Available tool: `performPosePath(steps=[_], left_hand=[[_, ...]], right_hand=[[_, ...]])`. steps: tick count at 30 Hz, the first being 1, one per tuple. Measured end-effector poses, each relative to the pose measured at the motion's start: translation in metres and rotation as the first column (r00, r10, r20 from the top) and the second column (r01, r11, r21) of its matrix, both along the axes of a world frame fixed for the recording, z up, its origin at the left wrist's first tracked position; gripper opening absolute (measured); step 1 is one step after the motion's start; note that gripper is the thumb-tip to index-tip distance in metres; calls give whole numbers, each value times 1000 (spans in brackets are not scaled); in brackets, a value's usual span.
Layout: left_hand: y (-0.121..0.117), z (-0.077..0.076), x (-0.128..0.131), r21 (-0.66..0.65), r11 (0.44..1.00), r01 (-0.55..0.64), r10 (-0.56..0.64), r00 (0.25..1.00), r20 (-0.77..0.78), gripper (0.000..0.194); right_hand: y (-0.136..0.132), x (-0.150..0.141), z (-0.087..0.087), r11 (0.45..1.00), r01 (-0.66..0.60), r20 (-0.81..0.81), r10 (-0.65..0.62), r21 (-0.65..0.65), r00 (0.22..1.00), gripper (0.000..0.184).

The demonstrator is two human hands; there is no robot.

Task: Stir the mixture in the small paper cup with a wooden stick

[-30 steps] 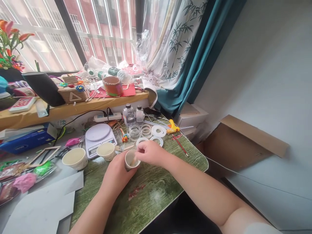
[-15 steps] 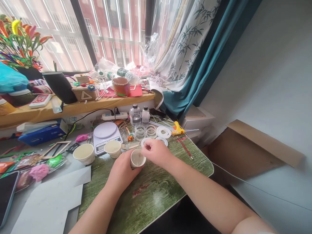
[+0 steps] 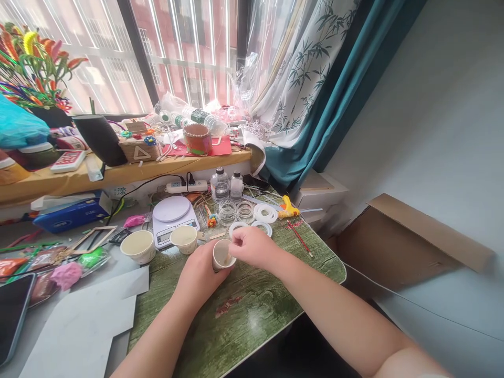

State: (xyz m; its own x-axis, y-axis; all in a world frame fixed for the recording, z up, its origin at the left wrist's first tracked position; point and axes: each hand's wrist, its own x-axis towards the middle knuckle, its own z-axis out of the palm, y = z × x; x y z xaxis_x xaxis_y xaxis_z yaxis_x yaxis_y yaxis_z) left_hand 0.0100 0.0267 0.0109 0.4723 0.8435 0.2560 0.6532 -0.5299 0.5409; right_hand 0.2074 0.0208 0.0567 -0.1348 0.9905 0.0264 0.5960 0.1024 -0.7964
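Green wood-print table (image 3: 252, 320) is standing under a window, with a teal curtain (image 3: 287, 163) hanging to the right and a cardboard box (image 3: 409, 241) sitting beyond the table's right edge.

Main item: small white cup (image 3: 223, 255), held over the table's middle, just in front of the rings. Long axis is running nearly upright with a slight lean, mouth pointing up toward the camera. Pale residue is showing on the inner wall.

Left hand (image 3: 199, 273): closed around the cup's lower body, fingers wrapping the wall. Can't tell if the cup base is touching the table.

Right hand (image 3: 254, 247): partly closed and hanging over the cup from the right, with fingertips (image 3: 233, 247) bunched at the rim. Can't tell if it's pinching anything, since the fingers are blocking that spot.

Nearby: 2 larger cups (image 3: 184, 239) are standing to the left, 1 beside the kitchen scale (image 3: 171, 220) and 1 farther left on a white surface. 2 clear rings (image 3: 227, 212) and 3 white rings (image 3: 265, 213) are lying just beyond the hands. 2 bottles (image 3: 219, 185) are standing behind them, below a power strip's (image 3: 186, 186) right end. Yellow glue gun (image 3: 289, 208) is lying at the far right corner, near a red stick (image 3: 299, 239).
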Motion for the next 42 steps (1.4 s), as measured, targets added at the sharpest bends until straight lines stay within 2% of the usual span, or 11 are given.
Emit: performPosePath(steps=[14, 18, 23, 26, 29, 32, 35, 42], left_hand=[[-1, 4, 1, 0, 1000, -8, 8, 1000, -1, 48], [-1, 3, 1, 1, 1000, -10, 10, 1000, -16, 49], [-1, 4, 1, -3, 1000, 3, -3, 1000, -22, 46], [0, 2, 0, -10, 1000, 6, -7, 1000, -11, 47], [0, 0, 0, -19, 1000, 6, -6, 1000, 0, 49], [1, -1, 0, -51, 999, -2, 2, 1000, -3, 50], [1, 0, -1, -76, 997, -24, 24, 1000, -11, 53], [2, -4, -2, -84, 996, -23, 22, 1000, -10, 54]], right_hand=[[3, 2, -1, 1000, -23, -2, 23, -6, 1000, 22], [4, 2, -2, 999, -22, 3, 22, 26, 1000, 22], [3, 1, 0, 999, -7, 53, 6, 33, 999, 23], [3, 1, 0, 999, -40, 42, 39, 33, 998, 23], [2, 1, 1, 999, -3, 25, 2, 50, 1000, 23], [0, 1, 1, 999, -24, -19, 24, 29, 1000, 23], [0, 0, 2, 1000, 13, -15, -12, 28, 1000, 23], [0, -1, 2, 1000, 3, 28, -4, 16, 1000, 23]])
